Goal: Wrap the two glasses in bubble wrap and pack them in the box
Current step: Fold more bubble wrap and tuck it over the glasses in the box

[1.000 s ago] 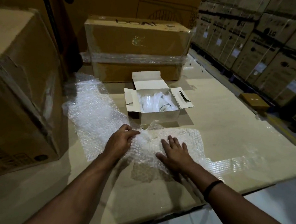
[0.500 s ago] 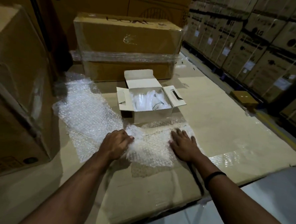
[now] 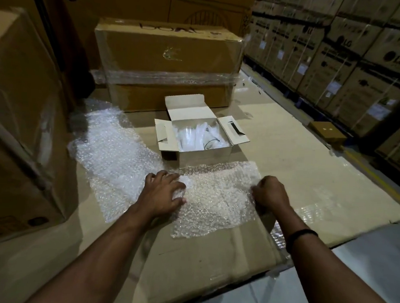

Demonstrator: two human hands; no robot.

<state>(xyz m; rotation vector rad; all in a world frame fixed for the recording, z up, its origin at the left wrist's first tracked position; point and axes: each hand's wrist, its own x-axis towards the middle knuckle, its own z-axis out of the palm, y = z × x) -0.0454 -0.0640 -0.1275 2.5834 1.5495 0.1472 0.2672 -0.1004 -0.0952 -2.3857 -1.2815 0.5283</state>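
Note:
A small white box [image 3: 205,155] stands open on the cardboard sheet, flaps spread. Inside it lie clear glasses [image 3: 189,136] among white wrapping; I cannot tell how many there are. A sheet of bubble wrap [image 3: 217,194] lies stretched flat just in front of the box. My left hand [image 3: 165,191] grips a bunched part at its left side with curled fingers. My right hand [image 3: 271,194] is curled in a fist on its right edge. More bubble wrap [image 3: 114,150] spreads away to the left.
A long taped cardboard carton [image 3: 167,62] stands behind the white box, and a big carton [image 3: 16,116] stands close on the left. Stacked LG cartons [image 3: 364,56] line the right side. A small brown box [image 3: 327,133] sits on the floor there.
My right hand slid to the right along the bubble wrap and closed on its edge, pulling the crumpled sheet out flat. My left hand stayed gripping the left side.

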